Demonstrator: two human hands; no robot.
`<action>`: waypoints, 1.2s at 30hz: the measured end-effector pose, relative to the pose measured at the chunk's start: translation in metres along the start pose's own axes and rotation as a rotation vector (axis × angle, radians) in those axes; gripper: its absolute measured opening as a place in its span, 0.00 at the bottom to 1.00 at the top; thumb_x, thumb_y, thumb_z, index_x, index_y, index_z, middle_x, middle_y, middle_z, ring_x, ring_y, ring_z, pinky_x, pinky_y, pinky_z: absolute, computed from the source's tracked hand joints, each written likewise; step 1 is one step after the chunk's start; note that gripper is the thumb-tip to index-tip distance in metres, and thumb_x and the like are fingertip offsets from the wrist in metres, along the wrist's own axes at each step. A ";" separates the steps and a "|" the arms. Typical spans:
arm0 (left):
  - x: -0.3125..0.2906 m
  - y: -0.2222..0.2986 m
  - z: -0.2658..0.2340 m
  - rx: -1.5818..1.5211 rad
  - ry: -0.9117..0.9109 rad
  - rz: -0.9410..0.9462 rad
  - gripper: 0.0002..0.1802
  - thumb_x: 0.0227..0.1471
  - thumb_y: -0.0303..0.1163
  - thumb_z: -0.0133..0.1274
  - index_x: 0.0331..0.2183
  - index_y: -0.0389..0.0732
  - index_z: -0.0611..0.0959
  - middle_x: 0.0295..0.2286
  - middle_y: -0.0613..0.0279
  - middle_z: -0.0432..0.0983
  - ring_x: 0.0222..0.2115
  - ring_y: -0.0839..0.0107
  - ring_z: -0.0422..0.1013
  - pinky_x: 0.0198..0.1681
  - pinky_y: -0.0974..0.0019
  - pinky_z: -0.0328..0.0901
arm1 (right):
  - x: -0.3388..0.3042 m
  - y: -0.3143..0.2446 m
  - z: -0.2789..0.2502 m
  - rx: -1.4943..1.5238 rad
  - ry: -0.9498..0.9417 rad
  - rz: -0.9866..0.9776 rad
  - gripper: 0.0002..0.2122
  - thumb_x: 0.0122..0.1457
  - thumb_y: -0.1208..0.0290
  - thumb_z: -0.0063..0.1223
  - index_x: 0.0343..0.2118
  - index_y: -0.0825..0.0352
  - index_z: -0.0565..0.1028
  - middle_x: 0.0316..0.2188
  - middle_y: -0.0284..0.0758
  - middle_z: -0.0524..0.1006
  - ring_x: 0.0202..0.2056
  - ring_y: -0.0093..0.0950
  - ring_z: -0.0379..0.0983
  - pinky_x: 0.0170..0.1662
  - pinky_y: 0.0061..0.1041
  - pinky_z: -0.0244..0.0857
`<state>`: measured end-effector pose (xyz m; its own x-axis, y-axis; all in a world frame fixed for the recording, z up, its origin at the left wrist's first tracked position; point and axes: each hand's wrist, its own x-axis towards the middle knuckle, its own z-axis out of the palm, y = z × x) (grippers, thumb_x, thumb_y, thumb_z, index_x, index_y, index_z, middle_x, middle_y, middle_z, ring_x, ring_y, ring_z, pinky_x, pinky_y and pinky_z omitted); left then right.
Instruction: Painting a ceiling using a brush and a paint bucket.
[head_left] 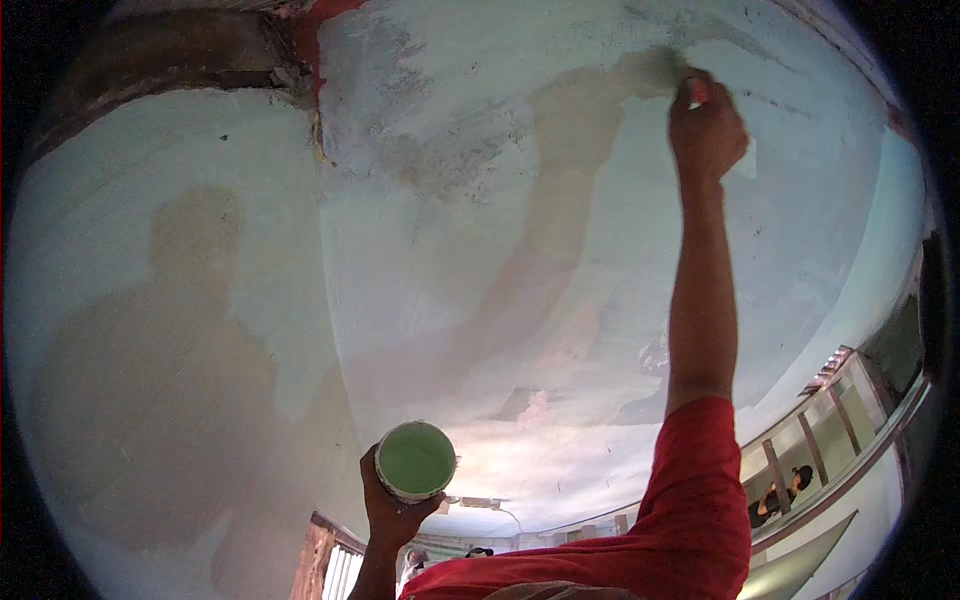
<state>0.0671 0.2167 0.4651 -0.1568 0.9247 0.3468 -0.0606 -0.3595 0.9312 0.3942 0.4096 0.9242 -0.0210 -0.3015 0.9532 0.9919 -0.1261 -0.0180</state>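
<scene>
My left hand [393, 512] is wrapped round a round white tub [454, 470], its rim smeared with paint. Pale green paint [414, 458] shows inside the tub. High on the right, my right hand [707, 135] is closed on a paintbrush, whose reddish handle [698, 92] shows between thumb and fingers. The dark brush tip is against or very near the wall [440, 250]; contact cannot be made out in the shadow. Pale green-blue paint covers much of this wall, with grey, blotchy patches around the upper middle.
A brown beam [170, 75] crosses the upper left, ending at a red-edged corner [312, 50]. My shadow [170, 400] falls across the wall. At lower right, a person [790, 495] shows behind a wooden-framed opening [810, 450]. A wooden post [312, 560] stands at the bottom.
</scene>
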 end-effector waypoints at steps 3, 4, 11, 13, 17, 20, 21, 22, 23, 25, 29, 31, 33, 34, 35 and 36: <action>0.001 0.001 0.001 0.003 0.004 0.028 0.58 0.27 0.27 0.77 0.59 0.39 0.60 0.51 0.52 0.68 0.53 0.58 0.69 0.55 0.55 0.68 | -0.059 -0.072 -0.007 0.049 -0.352 -0.149 0.12 0.55 0.64 0.59 0.44 0.48 0.82 0.38 0.32 0.81 0.34 0.36 0.80 0.34 0.37 0.72; 0.002 0.001 0.003 0.049 -0.010 0.072 0.56 0.29 0.25 0.75 0.59 0.38 0.60 0.51 0.52 0.68 0.52 0.59 0.69 0.54 0.56 0.69 | -0.082 -0.099 -0.012 0.141 -0.393 -0.224 0.14 0.52 0.68 0.60 0.43 0.48 0.81 0.37 0.31 0.81 0.35 0.35 0.80 0.34 0.37 0.73; 0.009 0.004 0.023 -0.086 -0.101 0.072 0.55 0.30 0.26 0.75 0.58 0.37 0.61 0.51 0.52 0.68 0.52 0.59 0.70 0.54 0.56 0.68 | -0.163 -0.209 -0.057 0.901 -0.623 -0.292 0.13 0.49 0.74 0.61 0.39 0.57 0.81 0.38 0.37 0.82 0.35 0.37 0.81 0.38 0.36 0.75; 0.005 0.006 0.023 -0.089 -0.110 0.040 0.55 0.30 0.26 0.75 0.59 0.38 0.61 0.51 0.51 0.68 0.53 0.58 0.70 0.55 0.56 0.68 | -0.151 -0.197 -0.058 0.996 -0.679 -0.160 0.09 0.53 0.71 0.62 0.39 0.58 0.82 0.36 0.39 0.83 0.34 0.35 0.81 0.38 0.34 0.74; -0.008 0.008 0.006 -0.079 -0.080 0.006 0.56 0.30 0.26 0.75 0.59 0.38 0.61 0.51 0.51 0.68 0.53 0.58 0.70 0.55 0.55 0.68 | -0.080 -0.099 -0.026 0.954 -0.587 0.164 0.06 0.57 0.71 0.62 0.35 0.66 0.82 0.32 0.34 0.85 0.32 0.26 0.80 0.38 0.26 0.72; -0.015 0.004 -0.011 -0.010 -0.046 0.017 0.56 0.30 0.26 0.75 0.59 0.38 0.60 0.51 0.51 0.68 0.53 0.58 0.70 0.55 0.55 0.68 | -0.035 -0.034 -0.019 0.496 -0.246 0.032 0.05 0.60 0.66 0.60 0.37 0.58 0.84 0.31 0.34 0.84 0.33 0.29 0.82 0.37 0.27 0.72; -0.016 0.002 -0.015 -0.047 -0.019 0.011 0.56 0.30 0.26 0.75 0.59 0.38 0.60 0.51 0.51 0.68 0.53 0.58 0.70 0.55 0.55 0.68 | -0.026 -0.026 -0.016 0.398 -0.178 0.058 0.06 0.59 0.64 0.61 0.37 0.56 0.84 0.31 0.34 0.84 0.33 0.31 0.82 0.36 0.29 0.73; -0.018 0.000 -0.018 -0.068 0.000 -0.003 0.56 0.30 0.26 0.75 0.59 0.38 0.60 0.51 0.51 0.68 0.53 0.58 0.70 0.55 0.55 0.68 | -0.023 -0.024 -0.016 0.296 -0.035 0.048 0.06 0.59 0.62 0.61 0.37 0.53 0.84 0.31 0.35 0.84 0.33 0.34 0.82 0.35 0.31 0.73; -0.021 -0.001 -0.021 -0.039 0.026 -0.008 0.57 0.30 0.26 0.75 0.59 0.38 0.60 0.51 0.51 0.68 0.53 0.58 0.70 0.55 0.55 0.68 | -0.027 -0.031 -0.018 0.227 0.042 -0.011 0.07 0.59 0.58 0.61 0.38 0.50 0.84 0.29 0.35 0.83 0.32 0.38 0.81 0.33 0.34 0.72; -0.023 -0.002 -0.025 -0.053 0.050 -0.013 0.57 0.29 0.26 0.75 0.59 0.38 0.60 0.51 0.51 0.68 0.53 0.58 0.70 0.55 0.55 0.68 | -0.054 -0.063 -0.022 0.237 -0.076 -0.084 0.07 0.59 0.58 0.60 0.38 0.49 0.83 0.29 0.33 0.83 0.30 0.38 0.80 0.33 0.36 0.72; -0.017 -0.001 -0.028 -0.002 0.045 -0.016 0.57 0.29 0.28 0.75 0.59 0.38 0.60 0.51 0.51 0.68 0.53 0.59 0.69 0.55 0.56 0.68 | -0.152 -0.138 -0.051 0.398 -0.364 -0.315 0.12 0.51 0.74 0.60 0.38 0.51 0.82 0.39 0.28 0.82 0.34 0.32 0.81 0.34 0.31 0.74; -0.013 -0.001 -0.027 -0.026 0.027 0.002 0.58 0.28 0.28 0.76 0.59 0.40 0.60 0.52 0.51 0.68 0.53 0.58 0.70 0.55 0.55 0.68 | -0.174 -0.155 -0.065 0.617 -0.446 -0.288 0.14 0.49 0.77 0.62 0.38 0.52 0.82 0.38 0.28 0.82 0.34 0.33 0.81 0.35 0.30 0.75; -0.012 0.000 -0.025 -0.035 -0.004 0.015 0.59 0.28 0.28 0.77 0.59 0.42 0.59 0.52 0.50 0.69 0.53 0.57 0.70 0.56 0.54 0.68 | -0.171 -0.152 -0.076 0.799 -0.552 -0.238 0.11 0.50 0.78 0.64 0.37 0.57 0.83 0.35 0.31 0.83 0.32 0.30 0.81 0.35 0.28 0.75; -0.012 0.001 -0.025 -0.001 -0.014 0.009 0.59 0.27 0.28 0.77 0.59 0.42 0.59 0.52 0.50 0.69 0.53 0.57 0.70 0.56 0.54 0.68 | -0.160 -0.146 -0.078 0.783 -0.559 -0.214 0.11 0.50 0.78 0.64 0.37 0.57 0.83 0.35 0.31 0.83 0.32 0.30 0.81 0.35 0.28 0.75; -0.011 0.001 -0.025 0.032 -0.021 0.005 0.59 0.27 0.28 0.77 0.59 0.42 0.60 0.52 0.51 0.69 0.53 0.57 0.70 0.56 0.54 0.68 | -0.144 -0.136 -0.077 0.839 -0.595 -0.015 0.09 0.53 0.75 0.63 0.37 0.57 0.83 0.31 0.33 0.83 0.29 0.28 0.81 0.34 0.27 0.74; -0.011 0.002 -0.025 0.031 -0.022 0.008 0.59 0.27 0.28 0.77 0.59 0.42 0.60 0.52 0.51 0.69 0.53 0.57 0.70 0.56 0.54 0.68 | -0.128 -0.125 -0.073 0.835 -0.689 0.225 0.06 0.55 0.73 0.62 0.37 0.58 0.84 0.27 0.35 0.82 0.26 0.27 0.80 0.33 0.26 0.73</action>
<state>0.0440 0.2027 0.4599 -0.1350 0.9246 0.3562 -0.0292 -0.3630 0.9313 0.2632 0.3948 0.7820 -0.0126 0.3865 0.9222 0.7424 0.6214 -0.2503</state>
